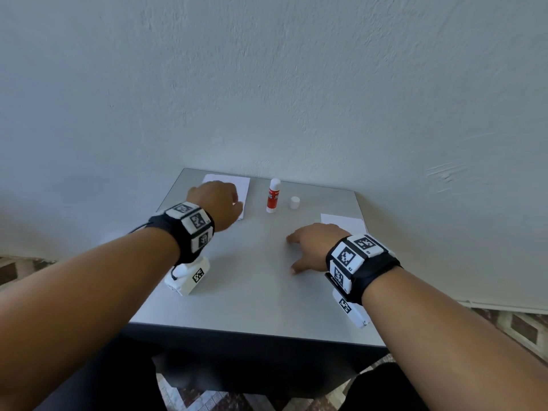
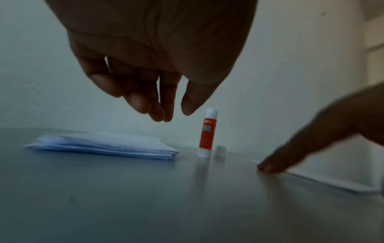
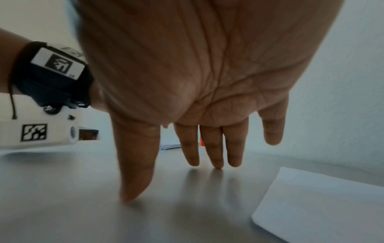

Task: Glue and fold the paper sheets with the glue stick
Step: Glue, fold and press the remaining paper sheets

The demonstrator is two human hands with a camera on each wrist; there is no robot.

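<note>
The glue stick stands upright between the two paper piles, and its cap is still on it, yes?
Not quite. The glue stick does stand upright between the two paper piles, but its cap is off and sits on the table beside it, as the head view shows.

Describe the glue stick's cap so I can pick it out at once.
Start at the far edge of the grey table, against the wall. The red-and-white glue stick stands upright there; the cap sits just right of it, apart. It is the only small, plain white stub there.

grey table [image 1: 252, 298], paper stacks [image 1: 237, 185], glue stick [image 1: 273, 195], cap [image 1: 295, 202]
</note>
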